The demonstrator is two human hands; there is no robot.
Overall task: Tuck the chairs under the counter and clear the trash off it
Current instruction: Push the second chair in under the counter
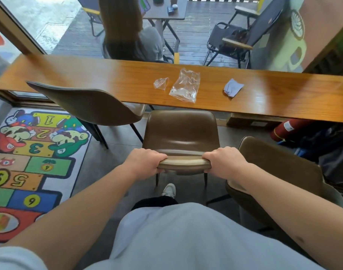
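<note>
A brown leather chair (pixel 181 131) stands in front of me, its seat front just under the edge of the wooden counter (pixel 108 75). My left hand (pixel 145 162) and my right hand (pixel 224 162) both grip the top of its backrest. A second brown chair (pixel 88 104) is turned sideways at the left, partly under the counter. A third brown chair (pixel 283 172) stands pulled out at my right. On the counter lie a small clear wrapper (pixel 161 83), a larger clear plastic bag (pixel 186 85) and a crumpled grey-blue tissue (pixel 232 87).
A colourful hopscotch rug (pixel 30 164) covers the floor at the left. Under the counter at the right lie a red roll (pixel 291 129) and dark bags (pixel 326 145). Behind the window a person (pixel 127 30) sits at an outdoor table near a folding chair (pixel 244 36).
</note>
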